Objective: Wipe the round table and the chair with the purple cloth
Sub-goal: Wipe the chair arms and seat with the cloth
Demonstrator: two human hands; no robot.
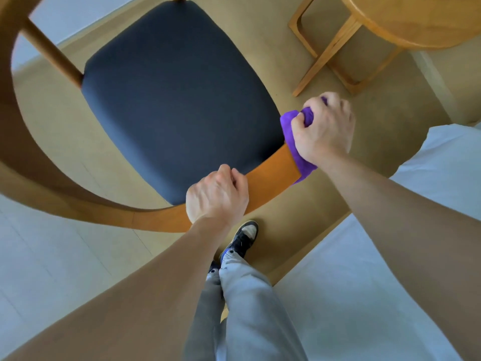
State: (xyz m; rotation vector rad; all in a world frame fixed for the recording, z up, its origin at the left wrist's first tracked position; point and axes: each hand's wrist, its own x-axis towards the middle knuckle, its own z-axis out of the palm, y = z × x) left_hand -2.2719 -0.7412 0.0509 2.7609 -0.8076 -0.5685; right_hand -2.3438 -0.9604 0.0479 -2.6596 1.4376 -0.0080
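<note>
Two hands are being kept on the chair (177,100). Its curved wooden backrest rail is being gripped by the left hand (217,196), fingers curled over it. Further right, the purple cloth (294,136) is being bunched in the right hand (322,128) and pressed against the rail's end. The round table (416,19) is being left untouched at upper right.

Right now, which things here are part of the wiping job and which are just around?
In the job: purple cloth, right hand, chair, left hand, round table.
Just around: white bed, shoe.
</note>
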